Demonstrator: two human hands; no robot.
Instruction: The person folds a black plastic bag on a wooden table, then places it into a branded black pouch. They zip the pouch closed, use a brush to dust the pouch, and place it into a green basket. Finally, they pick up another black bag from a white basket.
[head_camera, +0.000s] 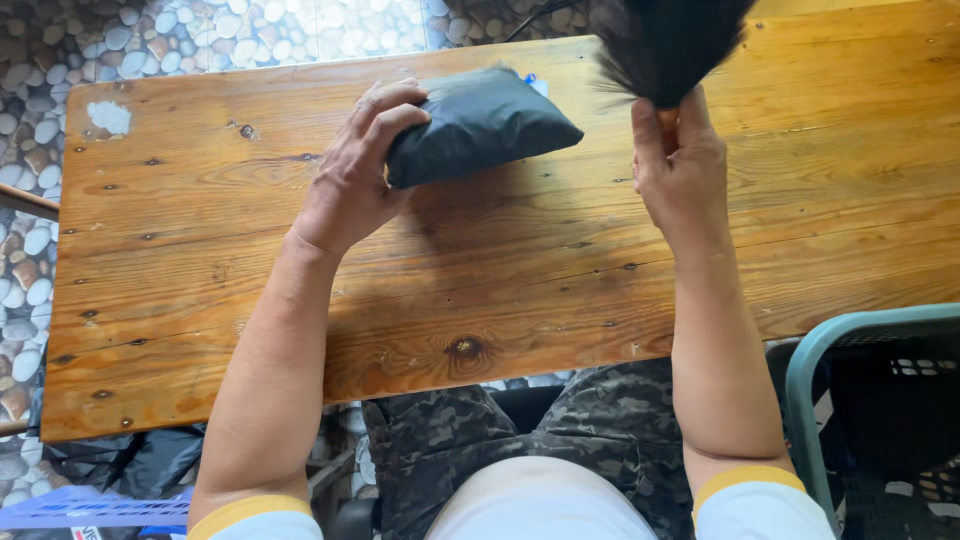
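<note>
Ideally the left hand (355, 170) would keep the black pouch (480, 125) pressed flat so it cannot slide on the wooden surface (520, 260); its fingers are curled closed over the pouch's near end. Across from it, the right hand (680, 165) is pinched shut on a dark feathery tuft (665, 45), raised just beside the pouch.

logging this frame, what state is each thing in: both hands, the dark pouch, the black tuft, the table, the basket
left hand: fingers curled over the pouch's end
right hand: closed on the tuft's base
dark pouch: full, lying flat on the table
black tuft: held upright, strands fanned out
wooden table: worn, knotted boards
green basket: beside the table, contents unclear
</note>
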